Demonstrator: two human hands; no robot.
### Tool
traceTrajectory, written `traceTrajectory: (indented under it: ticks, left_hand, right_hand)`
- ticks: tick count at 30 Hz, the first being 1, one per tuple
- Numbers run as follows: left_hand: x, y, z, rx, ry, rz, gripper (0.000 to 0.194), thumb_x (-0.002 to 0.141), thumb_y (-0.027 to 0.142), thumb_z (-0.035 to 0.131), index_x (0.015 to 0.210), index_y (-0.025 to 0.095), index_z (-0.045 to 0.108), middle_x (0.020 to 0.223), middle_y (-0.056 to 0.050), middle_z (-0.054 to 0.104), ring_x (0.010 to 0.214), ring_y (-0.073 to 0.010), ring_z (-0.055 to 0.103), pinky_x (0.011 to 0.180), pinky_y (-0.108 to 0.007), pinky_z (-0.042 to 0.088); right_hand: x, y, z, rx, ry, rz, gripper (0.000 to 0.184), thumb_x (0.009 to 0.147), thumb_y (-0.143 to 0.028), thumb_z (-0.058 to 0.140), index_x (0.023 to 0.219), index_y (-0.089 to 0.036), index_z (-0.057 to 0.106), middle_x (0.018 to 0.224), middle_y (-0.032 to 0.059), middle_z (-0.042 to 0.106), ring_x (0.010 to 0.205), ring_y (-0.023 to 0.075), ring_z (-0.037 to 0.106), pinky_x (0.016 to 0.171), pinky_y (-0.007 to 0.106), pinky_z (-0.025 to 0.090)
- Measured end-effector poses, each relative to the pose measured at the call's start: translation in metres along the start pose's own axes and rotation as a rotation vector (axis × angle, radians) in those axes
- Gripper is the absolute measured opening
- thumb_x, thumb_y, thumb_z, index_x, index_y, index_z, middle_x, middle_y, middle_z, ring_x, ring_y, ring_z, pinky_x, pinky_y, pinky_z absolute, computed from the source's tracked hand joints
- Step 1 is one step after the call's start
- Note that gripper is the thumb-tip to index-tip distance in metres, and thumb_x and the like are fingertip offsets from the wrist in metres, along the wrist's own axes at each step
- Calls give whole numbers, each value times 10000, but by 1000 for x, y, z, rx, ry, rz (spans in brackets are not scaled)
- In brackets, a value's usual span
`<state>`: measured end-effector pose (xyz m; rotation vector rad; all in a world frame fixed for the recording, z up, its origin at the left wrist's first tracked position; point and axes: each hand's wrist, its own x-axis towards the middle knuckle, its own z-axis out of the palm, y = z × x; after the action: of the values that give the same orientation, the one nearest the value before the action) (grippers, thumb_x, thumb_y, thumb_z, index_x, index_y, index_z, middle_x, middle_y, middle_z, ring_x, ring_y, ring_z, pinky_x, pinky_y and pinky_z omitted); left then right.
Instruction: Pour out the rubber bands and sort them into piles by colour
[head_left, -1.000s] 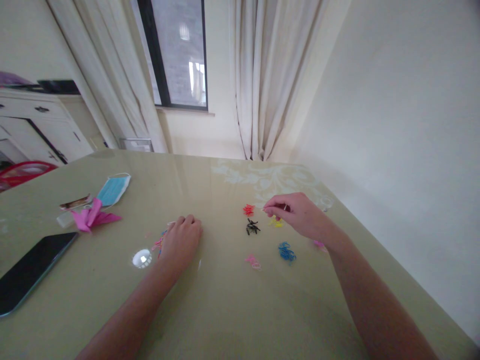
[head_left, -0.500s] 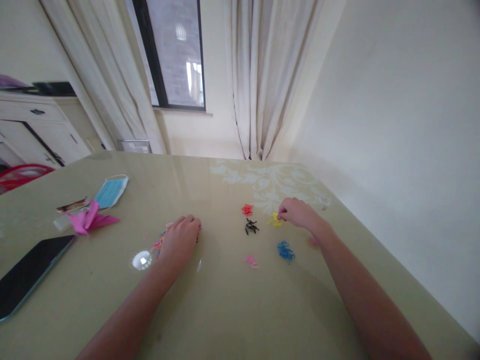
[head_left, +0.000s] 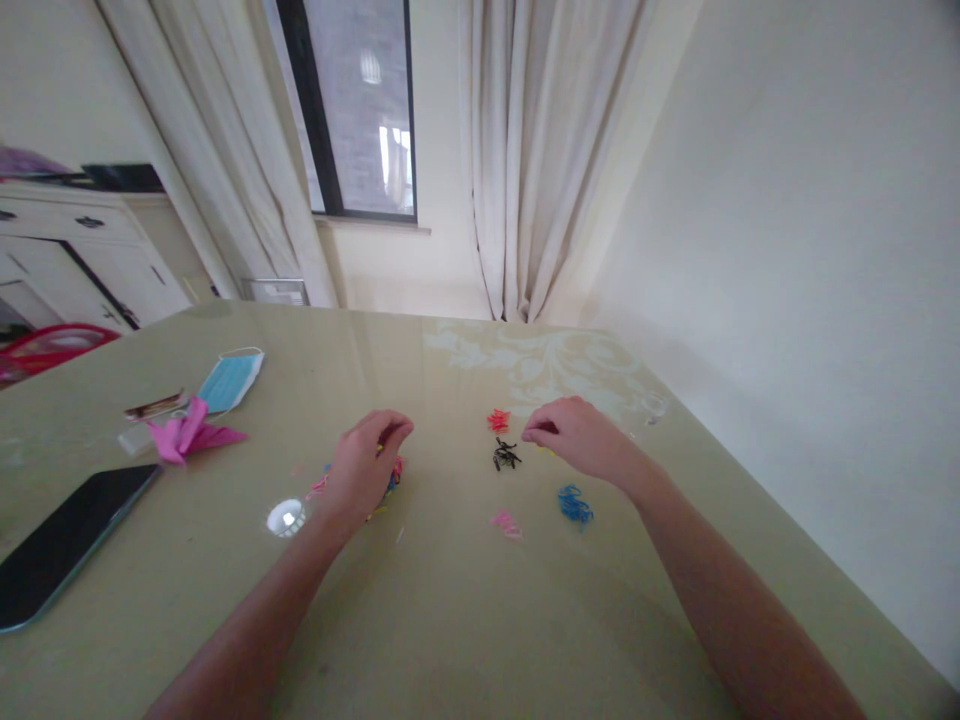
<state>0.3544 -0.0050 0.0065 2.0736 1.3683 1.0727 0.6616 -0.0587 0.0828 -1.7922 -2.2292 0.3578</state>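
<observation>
My left hand is over a mixed pile of small coloured bands, which look like rubber bands. Its thumb and fingertips meet in a pinch; whatever is between them is too small to make out. To the right, my right hand is also pinched, its fingertips just right of a black band pile. It covers most of the yellow bands. Red bands lie behind the black ones. Nearer to me are a blue pile and a pink pile.
On the left of the glossy table lie a phone, a pink folded-paper piece and a blue face mask. A shiny white round spot shows near my left wrist. A wall borders the right side.
My right hand has moved left from the yellow pile toward the black one. My left hand has risen off the mixed pile, its fingers now drawn into a pinch, uncovering more bands.
</observation>
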Motion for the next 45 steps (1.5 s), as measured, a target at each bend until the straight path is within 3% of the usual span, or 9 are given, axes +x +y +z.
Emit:
traceTrajectory:
  ticks: [4, 8, 23, 29, 32, 34, 37, 40, 45]
  left_hand:
    - [-2, 15, -1, -449, -39, -82, 337, 914, 540, 676, 922, 207, 730, 825, -52, 763, 791, -200, 717, 729, -300, 568]
    - [-12, 38, 1, -616, -65, -53, 342, 852, 534, 767, 894, 195, 759, 795, -57, 775, 757, -183, 723, 715, -286, 596]
    - [-29, 53, 9, -601, -178, 107, 120, 926, 313, 732, 925, 200, 771, 863, -40, 763, 811, -155, 722, 751, -247, 579]
    - [-16, 34, 1, -337, 142, 121, 207, 898, 333, 741, 1066, 218, 708, 803, 17, 626, 676, -119, 607, 612, -224, 503]
    - [2, 7, -17, -97, 460, 124, 129, 931, 282, 643, 1013, 204, 705, 834, 4, 621, 737, -142, 614, 722, -274, 526]
    - [12, -8, -28, 40, 514, 115, 189, 918, 280, 630, 1073, 202, 706, 942, -28, 664, 864, -180, 650, 823, -322, 544]
    - [15, -19, -30, 113, 374, 97, 218, 922, 315, 622, 1088, 212, 718, 1036, -52, 727, 949, -216, 683, 866, -354, 544]
    - [7, -14, -15, 169, 87, 121, 205, 973, 354, 577, 993, 232, 742, 965, -43, 770, 891, -219, 705, 856, -358, 535]
    - [-11, 0, 6, 612, -232, 182, 217, 988, 281, 562, 979, 218, 769, 1064, -104, 765, 1049, -308, 681, 941, -461, 469]
  right_hand:
    - [-2, -28, 9, 209, 18, -169, 212, 975, -311, 698, 851, -203, 832, 758, 17, 768, 683, 148, 655, 671, 261, 421]
    - [-7, -48, 16, 299, 57, -183, 196, 962, -365, 732, 1004, -207, 839, 860, 42, 792, 745, 159, 681, 701, 262, 452]
    - [-20, -68, 10, 432, 105, -233, 207, 984, -355, 702, 913, -203, 823, 729, 8, 727, 646, 125, 590, 622, 249, 417]
    - [-21, -66, 6, 464, 173, -251, 198, 983, -354, 712, 954, -205, 840, 756, 9, 729, 636, 114, 560, 616, 242, 420]
    - [-23, -65, 2, 502, 184, -269, 224, 992, -373, 702, 989, -197, 843, 799, 22, 744, 654, 115, 571, 617, 239, 429]
    - [-24, -65, 0, 524, 185, -267, 215, 990, -362, 707, 996, -195, 843, 817, 26, 753, 658, 113, 580, 617, 236, 435]
    - [-24, -65, -3, 541, 195, -263, 185, 980, -340, 722, 992, -201, 843, 809, 19, 754, 646, 108, 582, 610, 231, 437]
    - [-25, -64, -4, 539, 207, -267, 160, 971, -318, 735, 982, -201, 843, 805, 17, 756, 643, 105, 585, 605, 230, 438]
    - [-30, -65, -8, 536, 226, -313, 149, 975, -304, 739, 1034, -219, 845, 818, 16, 759, 652, 103, 588, 604, 225, 438]
